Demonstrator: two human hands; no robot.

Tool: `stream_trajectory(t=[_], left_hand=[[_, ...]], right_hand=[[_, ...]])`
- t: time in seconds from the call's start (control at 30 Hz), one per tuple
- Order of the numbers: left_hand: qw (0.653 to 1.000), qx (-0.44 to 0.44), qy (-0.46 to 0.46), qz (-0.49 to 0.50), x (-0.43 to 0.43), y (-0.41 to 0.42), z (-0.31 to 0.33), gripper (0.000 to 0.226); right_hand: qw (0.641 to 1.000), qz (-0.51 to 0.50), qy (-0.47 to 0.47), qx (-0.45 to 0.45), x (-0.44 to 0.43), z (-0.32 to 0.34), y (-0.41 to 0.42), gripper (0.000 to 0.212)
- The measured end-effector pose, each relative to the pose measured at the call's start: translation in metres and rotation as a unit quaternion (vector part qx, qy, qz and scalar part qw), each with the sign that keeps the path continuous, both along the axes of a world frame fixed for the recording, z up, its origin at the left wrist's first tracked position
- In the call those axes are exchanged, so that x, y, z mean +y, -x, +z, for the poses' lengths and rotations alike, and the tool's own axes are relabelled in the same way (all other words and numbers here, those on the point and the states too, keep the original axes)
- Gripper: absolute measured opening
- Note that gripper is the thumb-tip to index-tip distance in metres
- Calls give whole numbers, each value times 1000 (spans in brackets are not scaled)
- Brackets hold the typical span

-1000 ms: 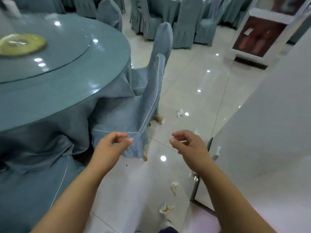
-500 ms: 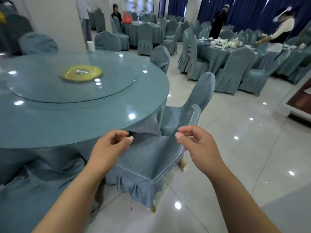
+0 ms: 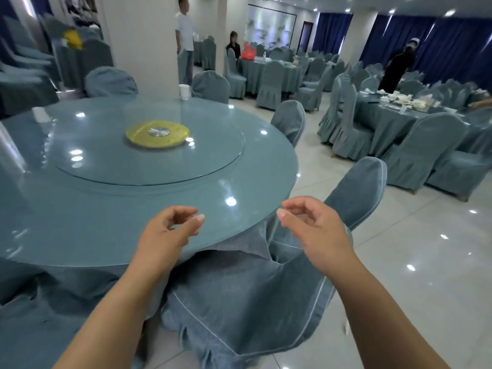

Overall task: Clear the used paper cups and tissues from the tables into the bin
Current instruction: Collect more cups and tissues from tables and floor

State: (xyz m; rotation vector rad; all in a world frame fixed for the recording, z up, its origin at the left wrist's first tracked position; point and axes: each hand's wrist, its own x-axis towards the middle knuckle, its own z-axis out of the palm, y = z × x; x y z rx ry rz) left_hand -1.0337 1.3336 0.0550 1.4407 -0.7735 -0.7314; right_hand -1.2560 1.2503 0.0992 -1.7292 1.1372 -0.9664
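A white paper cup (image 3: 184,91) stands upright at the far edge of the round blue table (image 3: 253,182). A second white cup (image 3: 40,114) stands blurred at the table's far left. My left hand (image 3: 170,230) hovers over the near rim with fingers loosely curled, holding nothing. My right hand (image 3: 311,230) floats beside the rim above a covered chair (image 3: 266,302), also loosely curled with nothing in it. No bin is in view.
A glass turntable with a yellow hub (image 3: 157,133) fills the table's middle. Covered chairs ring the table. A white pillar (image 3: 143,41) rises behind it. At the right, another table (image 3: 399,107) carries used dishes and tissues. Several people stand or sit farther back.
The view has swung up from the littered floor to the table top and the hall. Both hands stay loosely curled in front of me, holding nothing.
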Motion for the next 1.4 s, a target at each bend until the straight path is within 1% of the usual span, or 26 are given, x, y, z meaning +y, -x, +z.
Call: stream_trajectory(t=[0.07, 0.17, 0.3, 0.43, 0.47, 0.53, 0.63, 0.8, 0.97, 1.1, 1.2, 1.27, 1.33, 1.4], left_hand=[[1000, 13, -3, 12, -31, -2, -2, 20], [1000, 27, -9, 3, -76, 6, -6, 10], [999, 18, -17, -35, -122, 34, -5, 20], [998, 6, -29, -61, -157, 61, -6, 14], [998, 3, -30, -62, -166, 68, -6, 16], [998, -5, -34, -59, -184, 85, -5, 19], [998, -26, -37, -48, -215, 118, -3, 9], [998, -40, -34, -17, -265, 193, 1, 7], [996, -64, -45, -29, -319, 265, 10, 8], [995, -76, -45, -47, -366, 307, 14, 14], [996, -59, -40, -56, -410, 329, 10, 16], [996, -51, -29, -61, -446, 343, 7, 13], [997, -38, -14, -65, -485, 357, 2, 8], [997, -27, -8, -73, -524, 370, -2, 9]], right_hand=[[1000, 6, -2, 15, -23, 5, 1, 14], [999, -9, 7, 36, -55, 9, 11, 13], [998, -46, 16, 40, -96, 5, 38, 11], [996, -74, 3, 41, -131, -9, 73, 11], [996, -80, -1, 37, -141, -12, 83, 9], [995, -91, -3, 28, -162, -17, 107, 5], [995, -97, 3, 11, -197, -20, 150, 4], [995, -96, 6, -7, -260, -19, 234, 3], [994, -105, -5, -6, -314, -23, 313, 2], [995, -98, -16, -5, -357, -29, 349, 2], [996, -82, -32, 18, -393, -34, 364, 3], [996, -70, -35, 46, -422, -35, 374, 6], [995, -64, -23, 78, -456, -34, 384, 8], [993, -64, -12, 98, -492, -31, 393, 7]])
